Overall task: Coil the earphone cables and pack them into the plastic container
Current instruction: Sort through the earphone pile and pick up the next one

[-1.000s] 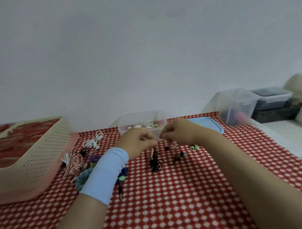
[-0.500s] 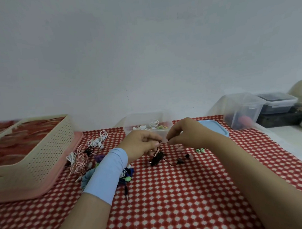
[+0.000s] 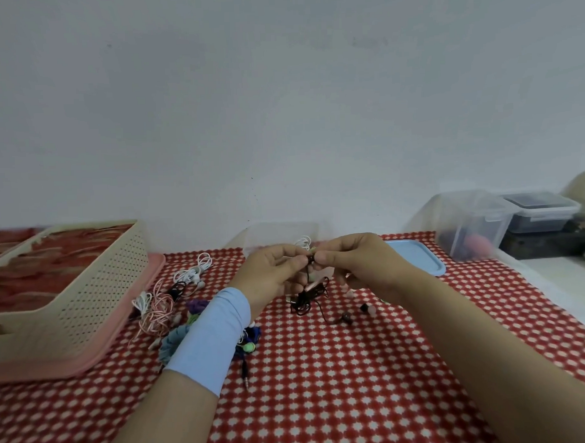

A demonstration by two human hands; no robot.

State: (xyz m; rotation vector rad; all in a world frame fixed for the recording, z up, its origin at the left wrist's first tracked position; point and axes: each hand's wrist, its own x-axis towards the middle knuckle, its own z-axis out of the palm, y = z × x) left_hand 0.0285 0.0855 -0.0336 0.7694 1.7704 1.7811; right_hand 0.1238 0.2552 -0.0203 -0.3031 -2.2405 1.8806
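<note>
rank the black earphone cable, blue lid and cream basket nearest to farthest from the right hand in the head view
1. black earphone cable, pinched by the right hand, hanging below it
2. blue lid, just to its right
3. cream basket, far left

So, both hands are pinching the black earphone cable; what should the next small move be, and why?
Probably the right hand should wind a loop of slack onto the left hand. The black cable is pinched only at its top; the rest hangs in a loose tangle onto the tablecloth, so it isn't ready for the clear container behind.
</note>
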